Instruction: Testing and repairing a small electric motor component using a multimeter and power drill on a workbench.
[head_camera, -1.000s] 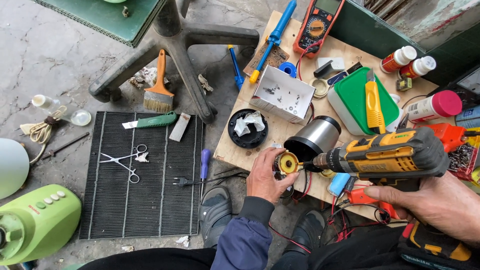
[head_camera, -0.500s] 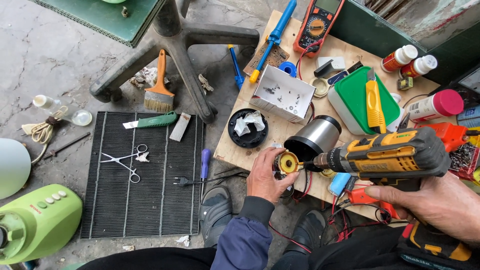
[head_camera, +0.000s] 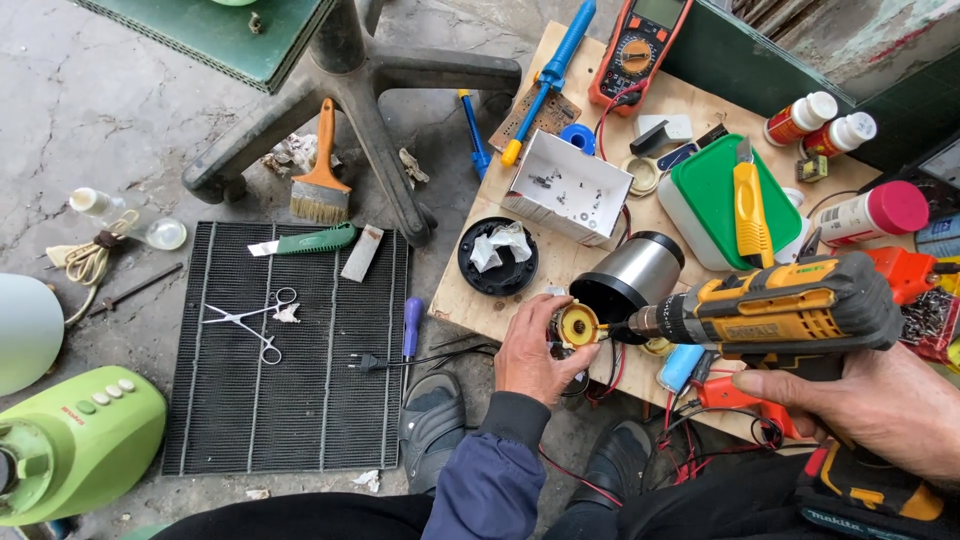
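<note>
Head view | left hand (head_camera: 528, 352) grips yellow round part (head_camera: 577, 325) | right hand (head_camera: 860, 400) grips cordless drill (head_camera: 780, 312), bit touching part | above plywood bench (head_camera: 520, 300)

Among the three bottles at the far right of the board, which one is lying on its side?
The white bottle with the pink cap lies on its side, nearest the drill. The two white-capped bottles sit beyond it, side by side.

Left hand (head_camera: 530, 350) grips a small yellow-capped motor part (head_camera: 577, 325). Right hand (head_camera: 860, 400) holds a yellow-and-black cordless drill (head_camera: 780, 312) (bit tip against the part) over the plywood board (head_camera: 560, 260).
</note>
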